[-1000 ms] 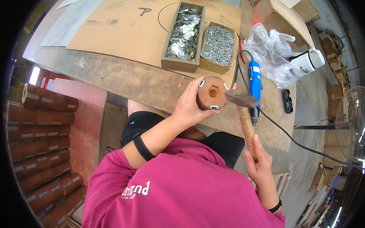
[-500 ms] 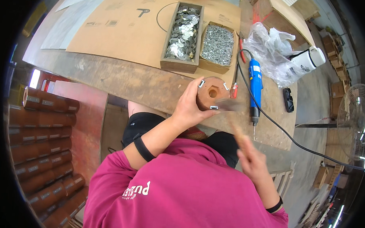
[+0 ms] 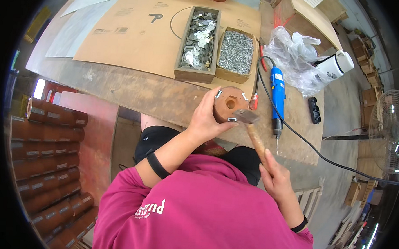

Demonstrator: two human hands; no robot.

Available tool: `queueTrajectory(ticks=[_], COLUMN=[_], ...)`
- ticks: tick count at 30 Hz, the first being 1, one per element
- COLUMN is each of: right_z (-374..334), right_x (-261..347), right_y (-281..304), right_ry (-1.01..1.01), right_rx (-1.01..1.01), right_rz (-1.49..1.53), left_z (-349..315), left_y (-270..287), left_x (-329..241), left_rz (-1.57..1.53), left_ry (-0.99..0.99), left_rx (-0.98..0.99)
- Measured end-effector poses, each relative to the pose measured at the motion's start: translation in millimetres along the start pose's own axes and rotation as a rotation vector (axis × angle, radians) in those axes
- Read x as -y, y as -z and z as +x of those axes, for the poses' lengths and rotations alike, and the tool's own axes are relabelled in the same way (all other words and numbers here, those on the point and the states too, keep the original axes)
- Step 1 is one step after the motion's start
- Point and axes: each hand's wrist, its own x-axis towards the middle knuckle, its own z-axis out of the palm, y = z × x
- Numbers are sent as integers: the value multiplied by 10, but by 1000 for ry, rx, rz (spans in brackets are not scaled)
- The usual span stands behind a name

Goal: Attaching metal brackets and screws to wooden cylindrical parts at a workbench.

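My left hand [image 3: 204, 117] is wrapped round the side of a brown round block [image 3: 221, 109] with a hole through its middle, held at the table's near edge. Small metal clips [image 3: 232, 119] sit at several spots on the rim of its face. My right hand [image 3: 277, 176] grips the wooden handle of a hammer [image 3: 257, 142]. The hammer's blurred metal head lies over the lower right of the block's face, close to the bottom clip; whether it touches cannot be told.
A wooden box of flat metal pieces [image 3: 179, 73] and a carton of screws [image 3: 230, 73] stand beyond the block. To the right lie a blue electric screwdriver [image 3: 278, 90] with a black cable, a red-handled screwdriver [image 3: 254, 101], plastic bags [image 3: 294, 53] and a white bottle [image 3: 335, 67]. Brown cylinders [image 3: 50, 132] are stacked at left.
The hammer's head, strongly smeared before, now shows more sharply over the block's lower right. My right hand has shifted slightly; my left hand keeps its hold on the block.
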Motion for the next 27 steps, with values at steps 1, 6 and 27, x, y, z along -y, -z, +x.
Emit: queueTrajectory(ticks=[1,6,27], right_z=[3,-111,1230], right_x=[4,-44,-1271], right_y=[-4,-38,549], right_ry=[92,91,-578], right_rx=[-109,-207,-206], right_rz=[-29,24,391], left_z=[-4,-5,-49], left_y=[2,7,-33], left_x=[9,15,-45], left_rz=[7,4,-262], left_ry=[1,-10,250], left_rx=[-9,12,108])
